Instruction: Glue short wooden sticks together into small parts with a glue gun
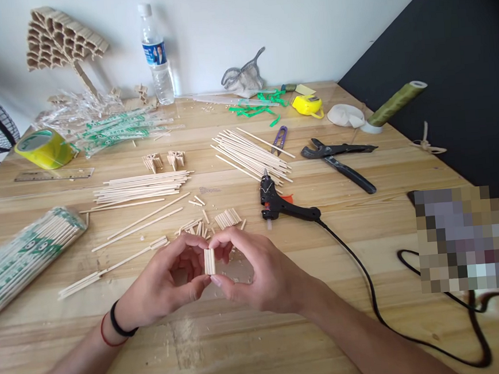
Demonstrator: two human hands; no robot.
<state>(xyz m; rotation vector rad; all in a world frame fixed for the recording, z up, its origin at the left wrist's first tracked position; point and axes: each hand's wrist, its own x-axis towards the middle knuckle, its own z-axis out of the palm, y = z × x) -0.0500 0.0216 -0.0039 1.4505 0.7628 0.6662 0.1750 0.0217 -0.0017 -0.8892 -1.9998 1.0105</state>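
Note:
Between the fingertips of both hands is a small panel of short wooden sticks, lined up side by side and held upright. My left hand pinches its left side, thumb below and index finger above. My right hand grips the right side the same way. Just beyond the fingers lie a flat row of short sticks and some loose cut pieces. A black hot glue gun rests to the right of them, nozzle pointing away.
Long sticks lie in two piles. Black cutters, purple snips and a yellow tape measure sit at right. Left are a bagged stick bundle and yellow tape. A bottle stands behind; the glue-gun cord crosses right.

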